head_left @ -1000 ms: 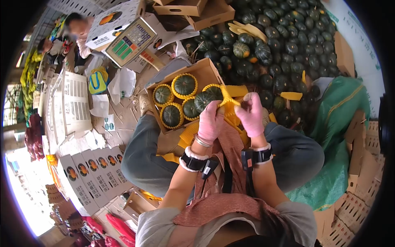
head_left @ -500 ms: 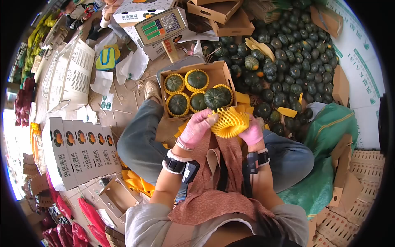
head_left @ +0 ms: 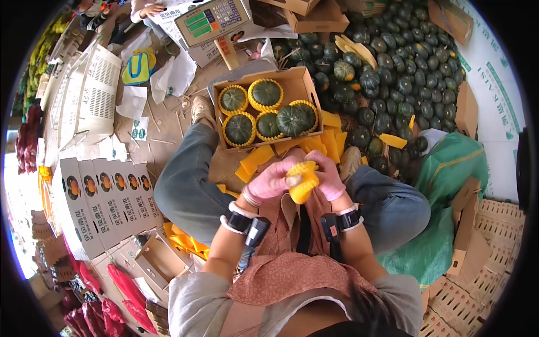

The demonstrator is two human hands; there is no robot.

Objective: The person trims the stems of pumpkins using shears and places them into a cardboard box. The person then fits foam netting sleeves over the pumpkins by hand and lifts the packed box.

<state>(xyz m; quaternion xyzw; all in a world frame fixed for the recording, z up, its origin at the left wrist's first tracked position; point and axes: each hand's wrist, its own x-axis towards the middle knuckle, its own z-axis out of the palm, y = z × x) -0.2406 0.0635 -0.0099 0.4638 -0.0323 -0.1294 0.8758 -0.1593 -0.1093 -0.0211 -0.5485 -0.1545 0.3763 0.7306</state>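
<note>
Both my hands, in pink gloves, grip one yellow foam net sleeve (head_left: 304, 182) above my lap. My left hand (head_left: 274, 178) pinches its left side, thumb on top. My right hand (head_left: 328, 175) is closed on its right edge. The sleeve looks narrow and bunched up. In front of my hands stands an open cardboard box (head_left: 224, 142) with several dark green pumpkins (head_left: 238, 129) in yellow foam nets. One bare pumpkin (head_left: 292, 121) rests on top at the box's right side, against the netted ones.
A digital scale (head_left: 213, 21) stands behind the box. A large heap of pumpkins (head_left: 393, 84) spreads at the right. Flat yellow sleeves (head_left: 257, 157) lie by the box. Printed white cartons (head_left: 106, 196) are lined up at the left, near a white crate (head_left: 101, 90). Another person's hand (head_left: 151, 10) shows at the top.
The foam sleeve was stretched wide between my hands and is now bunched narrow. My hands have come closer together and nearer to my body.
</note>
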